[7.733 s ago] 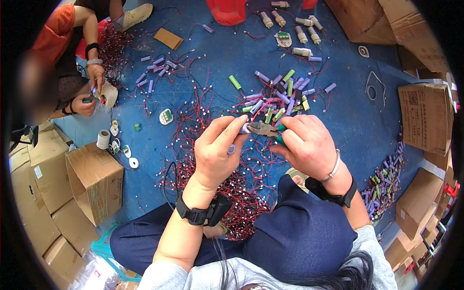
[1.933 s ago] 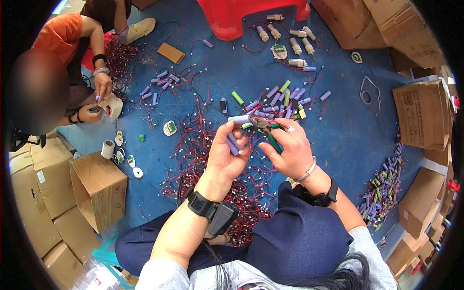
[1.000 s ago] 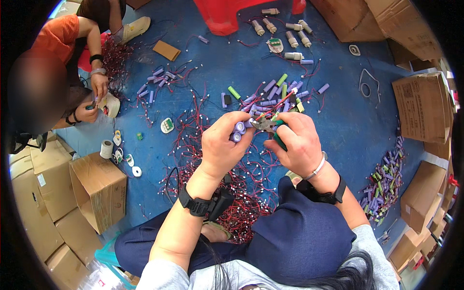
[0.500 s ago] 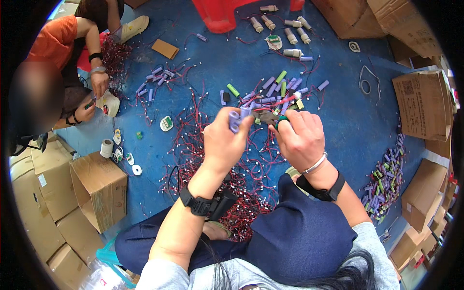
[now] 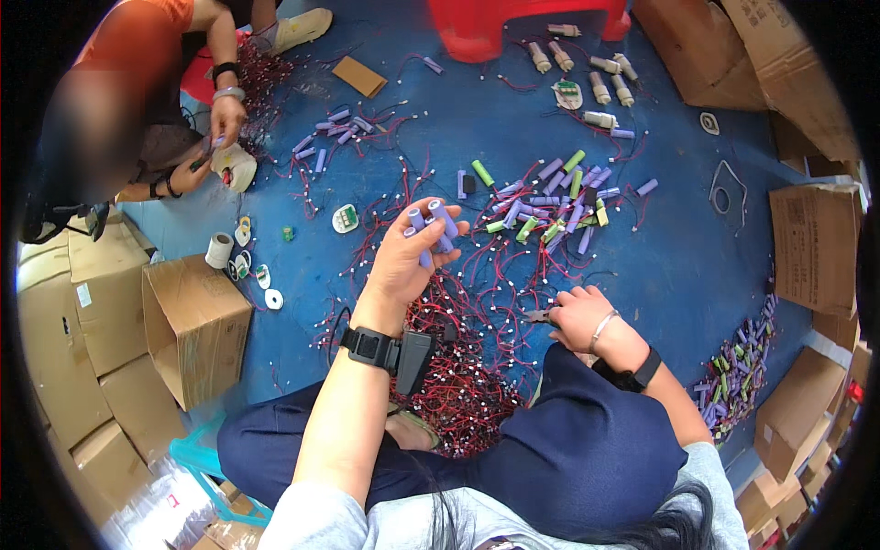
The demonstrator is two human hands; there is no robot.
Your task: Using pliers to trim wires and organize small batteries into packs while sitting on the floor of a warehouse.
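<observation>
My left hand (image 5: pixel 392 266) is curled palm-up around several purple cylindrical battery cells (image 5: pixel 443 216), held above the floor. Lower and to the right, near my knee, my right hand (image 5: pixel 584 318) is closed on pliers (image 5: pixel 537 316); their metal jaws point left and the handles are mostly hidden in the fist. Beyond both hands lies a heap of purple and green battery cells (image 5: pixel 576 185) with red and black leads. Between my legs spreads a tangle of red and black wires (image 5: pixel 458 390) with small white connectors.
A co-worker's hands (image 5: pixel 227 119) work at the far left. Cardboard boxes (image 5: pixel 220 321) stand on both sides. A red stool (image 5: pixel 472 41) and white cylinders (image 5: pixel 600 89) are at the back. More cells (image 5: pixel 733 367) lie in a pile at the right.
My hands have separated. The right one has drawn down toward my knee with the pliers, off the cells; the left has moved left and turned palm-up with them. The view has shifted slightly.
</observation>
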